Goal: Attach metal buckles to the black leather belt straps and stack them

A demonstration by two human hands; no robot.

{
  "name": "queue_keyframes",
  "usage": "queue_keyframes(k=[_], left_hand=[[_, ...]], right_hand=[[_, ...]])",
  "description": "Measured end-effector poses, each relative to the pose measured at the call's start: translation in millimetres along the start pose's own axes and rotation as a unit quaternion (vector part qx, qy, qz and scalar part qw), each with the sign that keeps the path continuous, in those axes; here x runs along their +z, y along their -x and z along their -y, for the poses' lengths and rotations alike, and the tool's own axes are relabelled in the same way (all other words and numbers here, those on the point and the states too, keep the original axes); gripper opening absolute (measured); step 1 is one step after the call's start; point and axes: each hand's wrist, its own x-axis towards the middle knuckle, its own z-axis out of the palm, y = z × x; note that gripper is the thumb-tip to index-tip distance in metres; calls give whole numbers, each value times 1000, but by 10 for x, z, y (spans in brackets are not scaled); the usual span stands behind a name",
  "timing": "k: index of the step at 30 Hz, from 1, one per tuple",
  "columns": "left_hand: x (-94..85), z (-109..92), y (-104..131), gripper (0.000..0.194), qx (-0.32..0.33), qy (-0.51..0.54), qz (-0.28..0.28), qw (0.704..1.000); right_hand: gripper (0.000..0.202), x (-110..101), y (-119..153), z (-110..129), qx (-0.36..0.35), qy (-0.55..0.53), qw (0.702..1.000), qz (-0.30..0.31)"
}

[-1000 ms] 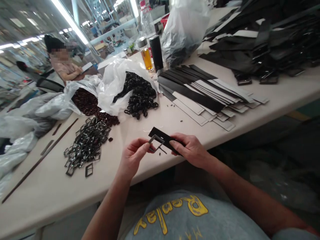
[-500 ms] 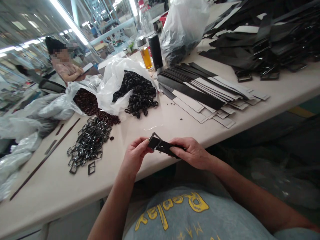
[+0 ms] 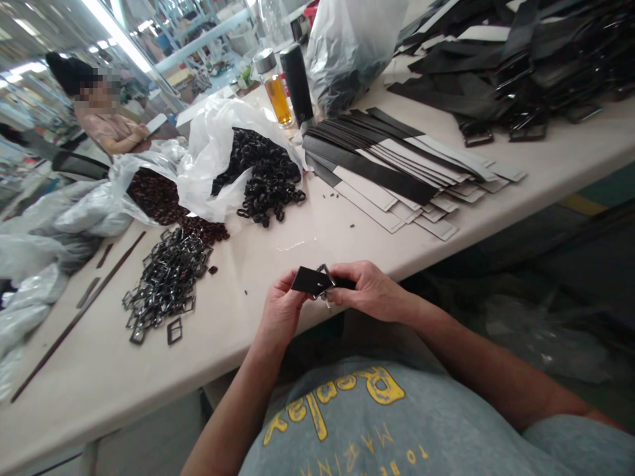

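Between my hands, over the table's front edge, is a black belt strap (image 3: 308, 281) with a metal belt buckle (image 3: 326, 277) on it. My left hand (image 3: 284, 305) is closed on the strap at its left end, thumb on top. My right hand (image 3: 366, 291) is closed round the strap just right of the buckle, its fingers touching the frame. The buckle's prong points down toward me. To the left lies a heap of metal buckles (image 3: 166, 281), with one loose buckle (image 3: 174, 331) in front of it.
Black belt loops (image 3: 270, 188) and brown loops (image 3: 153, 195) spill from plastic bags. Flat black and white strips (image 3: 387, 165) lie beyond my hands. Finished-looking belts with buckles (image 3: 526, 99) are piled at right. A bottle of amber liquid (image 3: 278, 99) and a black flask (image 3: 296, 86) stand behind. A person (image 3: 106, 125) is at far left.
The buckle has moved along the strap from my left hand toward my right. A flat strap end now sticks up from my left fingers. The view has shifted slightly.
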Motion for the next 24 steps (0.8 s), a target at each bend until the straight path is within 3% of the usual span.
queue_keyframes(k=[9, 14, 17, 21, 24], left_hand=[[2, 86, 82, 22, 106, -58, -41, 992], [49, 47, 151, 16, 83, -7, -1, 997], [84, 46, 143, 20, 75, -35, -2, 997], [74, 20, 88, 19, 78, -52, -36, 995], [36, -42, 52, 22, 91, -15, -94, 991]], right_hand=[[36, 43, 44, 47, -23, 22, 998, -49], [28, 59, 55, 17, -27, 65, 995, -75], [26, 70, 52, 6, -45, 99, 991, -82], [22, 35, 78, 32, -46, 94, 993, -47], [17, -14, 122, 50, -19, 108, 994, -12]])
